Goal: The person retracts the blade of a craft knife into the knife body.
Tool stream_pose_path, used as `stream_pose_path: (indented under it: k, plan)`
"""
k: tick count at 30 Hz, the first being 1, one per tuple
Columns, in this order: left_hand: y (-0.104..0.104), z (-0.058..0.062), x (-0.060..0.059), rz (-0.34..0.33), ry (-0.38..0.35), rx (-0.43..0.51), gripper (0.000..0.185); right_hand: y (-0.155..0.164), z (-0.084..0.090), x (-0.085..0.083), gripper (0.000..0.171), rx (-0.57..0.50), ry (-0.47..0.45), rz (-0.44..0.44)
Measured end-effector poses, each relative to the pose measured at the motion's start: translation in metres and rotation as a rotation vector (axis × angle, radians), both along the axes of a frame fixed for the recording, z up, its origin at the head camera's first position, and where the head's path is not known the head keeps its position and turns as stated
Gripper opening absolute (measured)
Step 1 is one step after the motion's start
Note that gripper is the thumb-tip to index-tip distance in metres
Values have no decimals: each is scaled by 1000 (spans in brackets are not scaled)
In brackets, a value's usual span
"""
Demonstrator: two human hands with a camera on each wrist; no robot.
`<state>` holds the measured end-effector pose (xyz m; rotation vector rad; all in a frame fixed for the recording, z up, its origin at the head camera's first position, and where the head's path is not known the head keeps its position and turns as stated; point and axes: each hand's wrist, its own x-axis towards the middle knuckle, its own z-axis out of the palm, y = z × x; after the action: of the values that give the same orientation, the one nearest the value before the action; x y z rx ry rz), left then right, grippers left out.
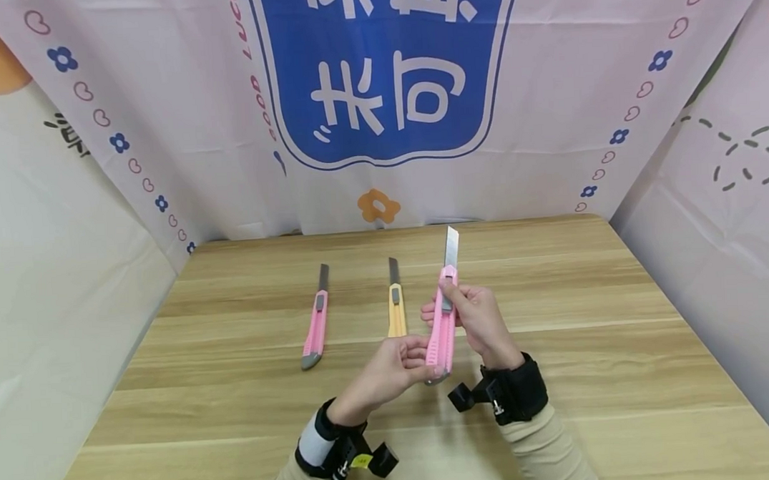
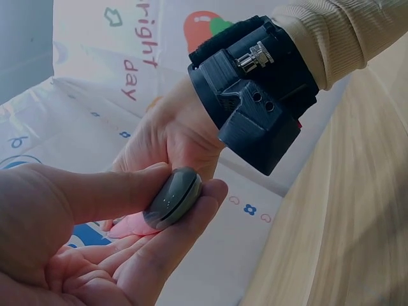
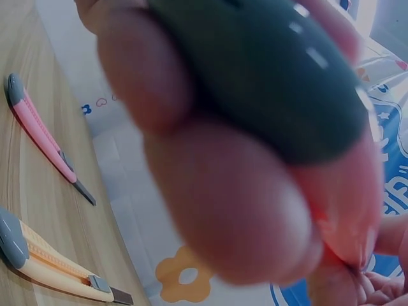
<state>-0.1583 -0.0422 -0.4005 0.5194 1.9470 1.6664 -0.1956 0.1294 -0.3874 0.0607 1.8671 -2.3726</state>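
Observation:
Both hands hold a pink utility knife (image 1: 443, 327) upright above the wooden table (image 1: 557, 347), its silver blade (image 1: 451, 248) extended at the top. My left hand (image 1: 396, 368) pinches the grey end cap (image 2: 172, 198) at the knife's bottom between thumb and fingers. My right hand (image 1: 474, 315) grips the upper handle, thumb on the slider. In the right wrist view the grey end cap (image 3: 274, 76) and blurred fingertips (image 3: 229, 204) fill the frame. A second pink knife (image 1: 315, 327) and a yellow knife (image 1: 396, 307) lie on the table beyond my hands, both with blades out.
Printed cloth backdrop (image 1: 378, 90) encloses the table on three sides. The second pink knife (image 3: 44, 137) and the yellow knife (image 3: 54, 264) also show in the right wrist view. Black wrist cameras are strapped to both wrists.

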Motion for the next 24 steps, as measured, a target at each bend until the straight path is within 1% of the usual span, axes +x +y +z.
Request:
stream_pose_path:
  k: [7,13,16,20,24]
  plan:
    - [-1,0,1,14,1,-15,44,1,2,2,24,-20,8,39]
    - [-3,0,0,25,-3,-26,43,1,2,2,26,-10,8,42]
    - [-4,-1,0,13,11,-14,42,2,1,2,28,-2,14,44]
    - [-3,-1,-1,2,23,0,42,3,1,3,35,1,25,53]
    - [-2,0,-1,-2,21,-2,43,5,1,2,41,14,21,61]
